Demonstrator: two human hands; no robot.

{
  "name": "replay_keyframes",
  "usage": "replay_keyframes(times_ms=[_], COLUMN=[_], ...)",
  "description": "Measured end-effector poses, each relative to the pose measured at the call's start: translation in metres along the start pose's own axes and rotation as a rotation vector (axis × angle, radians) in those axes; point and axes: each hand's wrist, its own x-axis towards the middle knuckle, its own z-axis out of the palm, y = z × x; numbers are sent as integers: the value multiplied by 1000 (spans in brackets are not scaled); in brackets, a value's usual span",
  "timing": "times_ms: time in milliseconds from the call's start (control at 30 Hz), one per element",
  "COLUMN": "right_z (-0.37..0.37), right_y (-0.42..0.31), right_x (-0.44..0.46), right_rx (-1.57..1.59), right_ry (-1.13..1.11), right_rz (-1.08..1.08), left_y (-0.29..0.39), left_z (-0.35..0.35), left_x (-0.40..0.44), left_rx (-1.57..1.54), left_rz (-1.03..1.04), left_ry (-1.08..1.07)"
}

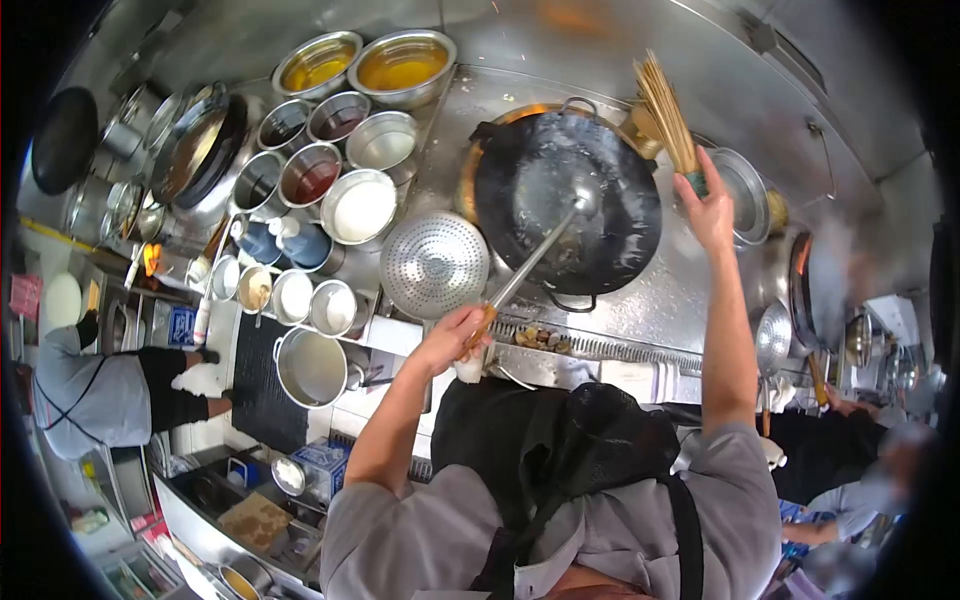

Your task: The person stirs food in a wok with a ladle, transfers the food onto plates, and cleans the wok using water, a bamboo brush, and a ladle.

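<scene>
Starting on the left, four small cups [340,328] stand in a slanting row, the three nearest the counter's edge holding pale stuff, one of those more tan. Behind them, six steel pots [331,208] in three pairs: two dark inside, one reddish brown, one bright red, one cloudy pale and one plain white. Further back, two wide basins [410,98], both with yellow liquid! Lower down sits one large pot [343,388], greyish inside, and I can't tell whether that's liquid. Next along, one perforated strainer [435,265], round and shiny, right beside the wok's left side.

Here's the left hand [450,340], fingers wrapped firmly round the wooden handle of one ladle [535,262], its bowl down inside the wok. And the wok [510,200] itself, one big black pan, two loop handles, sits centre stage on the steel range, wet and glistening inside with what looks like thin liquid. Over on the right, up comes the right hand [708,200], closed round one bundle of thin sticks [665,105] at its green band, tips raised beside the wok's far right rim. Just behind that hand, steel bowls [738,190]; their exact number is hidden.
</scene>
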Motion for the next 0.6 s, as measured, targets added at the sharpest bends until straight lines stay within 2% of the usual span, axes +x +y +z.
replay_keyframes(times_ms=[67,100,133,167,200,267,400,467,533,567,600], right_z=[29,44,53,62,61,66,39,40,62,78,79], right_y=[36,42,48,67,65,59,53,62,68,75,73], right_x=[-5,-17,-29,-35,-35,-30,1,-1,-25,-44,-57], right_rx=[178,65,-102,-404,-407,-712,-711,-358,-145,-71,-308], right_ry=[117,87,-100,-427,-418,-753,-712,-311,-148,-51,-275], right_rz=[-78,-96,-86,-123,-115,-34,72,204,110,-5,10], left_y=[-16,-11,-10,-9,-9,-16,-16,-14,-9,-6,-2], left_z=[1,10,13,14,15,11,15,19,24,25,26], left_x=[6,2,2,3,3,7,-3,0,2,3,3], left_rx=[-89,-133,-125,-168,-213,-167,-329,-407,-517,-523,-600], left_rz=[-5,-53,-57,-34,-10,44,-1,6,-2,3,-22], left_ry=[12,42,28,21,16,31,58,50,5,2,-29])
